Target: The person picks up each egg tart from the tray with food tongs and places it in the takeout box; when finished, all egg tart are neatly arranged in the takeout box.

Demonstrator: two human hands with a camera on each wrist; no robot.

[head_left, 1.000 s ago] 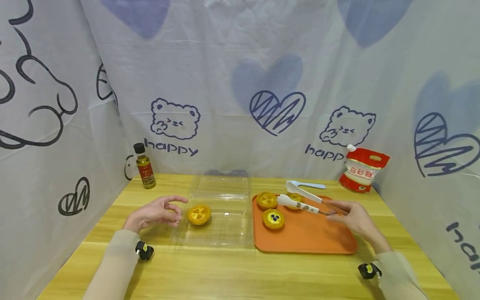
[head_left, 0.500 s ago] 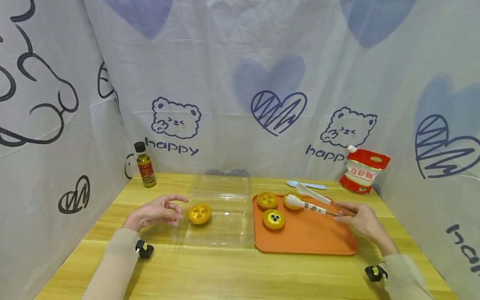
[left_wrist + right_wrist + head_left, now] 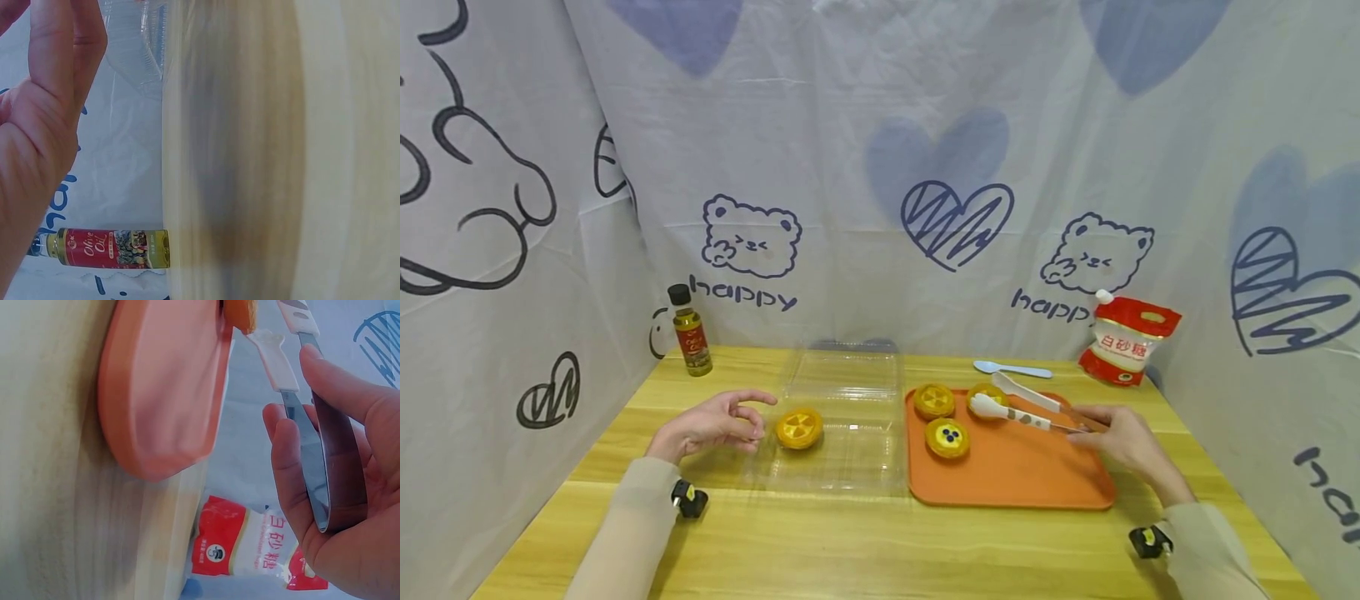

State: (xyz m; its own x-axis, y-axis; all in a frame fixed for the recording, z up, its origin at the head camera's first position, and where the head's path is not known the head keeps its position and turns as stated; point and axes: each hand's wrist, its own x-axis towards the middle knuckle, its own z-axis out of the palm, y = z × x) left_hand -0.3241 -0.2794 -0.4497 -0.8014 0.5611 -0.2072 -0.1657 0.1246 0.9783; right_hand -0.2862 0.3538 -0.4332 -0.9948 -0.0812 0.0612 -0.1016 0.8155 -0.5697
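Note:
My right hand (image 3: 1120, 433) grips a pair of tongs (image 3: 1030, 419) by its bent metal strip, thumb on one arm and fingers on the other. The white tips stand apart at a fruit-topped tart (image 3: 988, 390) on the orange tray (image 3: 1015, 479); contact cannot be told. Beside it sit a second tart (image 3: 934, 402) and a blueberry-topped tart (image 3: 947, 450). My left hand (image 3: 715, 423), fingers loosely bent, is at the left edge of a clear plastic clamshell box (image 3: 857, 462); whether it touches is unclear. One tart (image 3: 799, 428) lies in the box, whose lid stands open.
An olive oil bottle (image 3: 692, 340) stands at the back left of the wooden table (image 3: 820, 542). At the back right are a white sugar bag (image 3: 1123, 342) and a pale blue spoon (image 3: 1015, 370), behind the tray. Printed cloth (image 3: 850, 250) walls the table in.
My right hand and the tongs have shifted to the right, from between the two back tarts to the right-hand one. The left hand and the tarts have stayed in place.

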